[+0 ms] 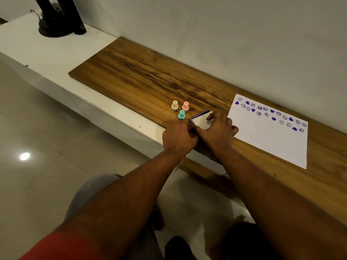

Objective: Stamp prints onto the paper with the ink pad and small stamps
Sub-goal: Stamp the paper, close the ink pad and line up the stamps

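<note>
The ink pad (201, 120), a small case with a white lid and a purple edge, lies on the wooden board (142, 72) near its front edge. Both hands are on it: my left hand (178, 136) grips its left corner and my right hand (216, 131) covers its right side with a finger on the lid. Three small stamps stand just left of the pad: cream (174, 105), pink (185, 106) and teal (181, 115). The white paper (262, 139) lies to the right, with rows of purple hearts and round faces along its far edge.
The board rests on a white ledge (37, 49) against a grey wall. A dark stand and a black cylinder (75, 17) sit at the far left of the ledge. Tiled floor lies below on the left, and my knees and a foot show beneath my arms.
</note>
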Action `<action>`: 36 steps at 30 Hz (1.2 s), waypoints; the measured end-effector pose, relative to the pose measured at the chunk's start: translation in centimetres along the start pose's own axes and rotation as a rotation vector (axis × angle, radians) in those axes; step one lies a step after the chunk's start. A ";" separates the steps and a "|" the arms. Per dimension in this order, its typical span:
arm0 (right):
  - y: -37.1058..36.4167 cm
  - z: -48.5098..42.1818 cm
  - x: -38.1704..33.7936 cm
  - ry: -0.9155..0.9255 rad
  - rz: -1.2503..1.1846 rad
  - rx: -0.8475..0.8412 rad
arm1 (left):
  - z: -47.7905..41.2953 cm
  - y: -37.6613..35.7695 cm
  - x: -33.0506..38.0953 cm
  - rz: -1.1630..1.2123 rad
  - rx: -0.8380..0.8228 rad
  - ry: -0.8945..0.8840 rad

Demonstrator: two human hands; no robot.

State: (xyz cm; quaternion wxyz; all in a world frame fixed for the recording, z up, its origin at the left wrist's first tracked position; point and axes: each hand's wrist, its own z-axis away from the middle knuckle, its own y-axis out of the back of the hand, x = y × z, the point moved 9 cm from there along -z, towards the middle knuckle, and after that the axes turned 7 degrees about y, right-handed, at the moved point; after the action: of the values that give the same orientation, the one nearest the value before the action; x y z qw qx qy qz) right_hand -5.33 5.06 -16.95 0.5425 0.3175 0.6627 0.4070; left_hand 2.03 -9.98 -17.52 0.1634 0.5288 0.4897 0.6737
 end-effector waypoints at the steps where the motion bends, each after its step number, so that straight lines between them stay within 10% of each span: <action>1: 0.0 -0.1 0.0 0.000 0.000 -0.004 | 0.0 0.0 0.0 0.001 -0.003 -0.001; 36: -0.3 -1.2 -0.8 0.081 0.079 -0.128 | -0.4 0.2 -0.3 0.021 -0.086 0.056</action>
State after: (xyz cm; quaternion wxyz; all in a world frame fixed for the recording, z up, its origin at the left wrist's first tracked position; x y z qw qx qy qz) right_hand -6.33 4.01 -16.72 0.5177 0.2914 0.6440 0.4820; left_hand 1.87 -10.52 -17.49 0.1652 0.5075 0.4590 0.7103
